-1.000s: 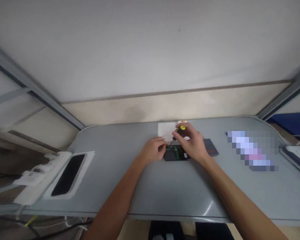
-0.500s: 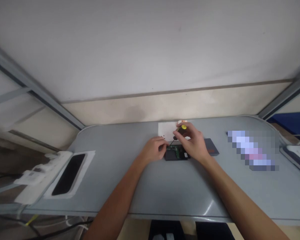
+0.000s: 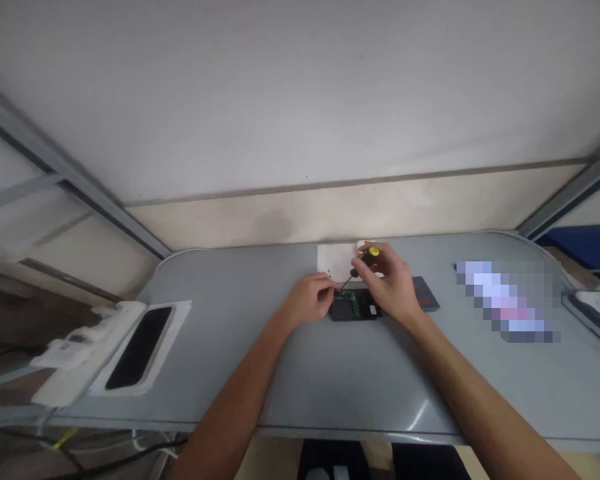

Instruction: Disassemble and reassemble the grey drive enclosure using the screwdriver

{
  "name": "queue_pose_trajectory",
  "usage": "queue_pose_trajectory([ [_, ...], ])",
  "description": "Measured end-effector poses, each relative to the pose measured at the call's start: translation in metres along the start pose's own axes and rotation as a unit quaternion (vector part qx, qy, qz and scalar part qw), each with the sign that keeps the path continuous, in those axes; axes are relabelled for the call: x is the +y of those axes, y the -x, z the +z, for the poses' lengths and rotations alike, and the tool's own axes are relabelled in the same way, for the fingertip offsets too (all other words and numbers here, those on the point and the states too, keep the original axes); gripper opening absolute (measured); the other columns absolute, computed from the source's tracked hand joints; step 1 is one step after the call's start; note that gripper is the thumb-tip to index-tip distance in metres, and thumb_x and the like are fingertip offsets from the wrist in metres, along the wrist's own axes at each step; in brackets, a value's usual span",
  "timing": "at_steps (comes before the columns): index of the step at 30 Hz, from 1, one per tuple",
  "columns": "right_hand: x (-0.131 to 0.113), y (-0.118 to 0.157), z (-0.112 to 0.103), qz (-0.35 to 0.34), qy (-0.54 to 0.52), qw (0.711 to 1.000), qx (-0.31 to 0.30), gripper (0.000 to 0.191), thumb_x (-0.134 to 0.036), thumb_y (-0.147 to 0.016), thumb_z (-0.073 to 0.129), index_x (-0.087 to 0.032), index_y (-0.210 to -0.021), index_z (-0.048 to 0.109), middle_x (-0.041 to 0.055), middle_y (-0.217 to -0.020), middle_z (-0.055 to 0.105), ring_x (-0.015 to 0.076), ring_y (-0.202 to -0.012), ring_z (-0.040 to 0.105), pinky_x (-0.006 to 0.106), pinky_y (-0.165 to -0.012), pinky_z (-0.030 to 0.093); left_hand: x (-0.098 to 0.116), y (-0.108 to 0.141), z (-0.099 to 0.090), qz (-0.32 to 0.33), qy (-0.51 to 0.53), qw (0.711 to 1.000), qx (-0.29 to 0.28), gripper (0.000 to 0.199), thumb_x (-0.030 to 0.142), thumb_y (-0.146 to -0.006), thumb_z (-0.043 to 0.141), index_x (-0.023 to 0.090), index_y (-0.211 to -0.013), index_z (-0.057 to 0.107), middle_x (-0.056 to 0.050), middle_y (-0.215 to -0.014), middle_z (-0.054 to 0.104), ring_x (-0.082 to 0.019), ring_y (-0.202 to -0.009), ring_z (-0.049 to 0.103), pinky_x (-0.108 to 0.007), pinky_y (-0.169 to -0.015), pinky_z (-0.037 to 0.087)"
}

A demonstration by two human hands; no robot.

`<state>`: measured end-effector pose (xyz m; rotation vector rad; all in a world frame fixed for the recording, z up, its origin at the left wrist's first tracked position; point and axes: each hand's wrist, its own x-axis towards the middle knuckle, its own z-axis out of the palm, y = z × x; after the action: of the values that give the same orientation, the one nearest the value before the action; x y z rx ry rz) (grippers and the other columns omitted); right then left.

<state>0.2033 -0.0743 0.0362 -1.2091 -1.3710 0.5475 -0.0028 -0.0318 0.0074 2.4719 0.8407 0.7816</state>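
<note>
My right hand point(image 3: 391, 279) is closed around the black-and-yellow handle of a screwdriver point(image 3: 367, 259). Its thin shaft slants down to the left, and the tip meets the upper left corner of an opened black device with a green circuit board point(image 3: 354, 305). Curled at that same corner, my left hand point(image 3: 309, 299) has its fingertips on the device's edge, close beside the screwdriver tip. Whether a screw sits under the tip is too small to tell. The device lies flat on the grey table, its right end partly behind my right hand.
Behind the device lies a white sheet point(image 3: 333, 257) with several tiny dark specks. A dark flat panel point(image 3: 427, 295) rests to the right, before a pixelated object point(image 3: 503, 303). Leftward are a black phone point(image 3: 139, 348) on white paper and a white power strip point(image 3: 87, 357).
The screwdriver's handle has tipped slightly right, with its tip staying at the device's corner. My left hand keeps its place, and the view has shifted a little.
</note>
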Motion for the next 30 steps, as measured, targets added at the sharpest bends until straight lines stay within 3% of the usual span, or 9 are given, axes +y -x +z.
queue_pose_trajectory([
  [30,-0.0017,0.0002,0.0002,-0.004,-0.014,1.0,-0.012,0.038,-0.055,-0.089,0.07,-0.024,-0.11,0.065,0.0056,-0.102,0.071,0.0172,-0.075,0.069,0.033,-0.07,0.06,0.0022,-0.0011,-0.0002,-0.013,0.003,1.0,-0.001,0.022,0.011,-0.094,0.054,0.018,-0.097,0.075,-0.007,-0.094,0.075,-0.02,-0.086,0.069,-0.034,-0.082,0.055],
])
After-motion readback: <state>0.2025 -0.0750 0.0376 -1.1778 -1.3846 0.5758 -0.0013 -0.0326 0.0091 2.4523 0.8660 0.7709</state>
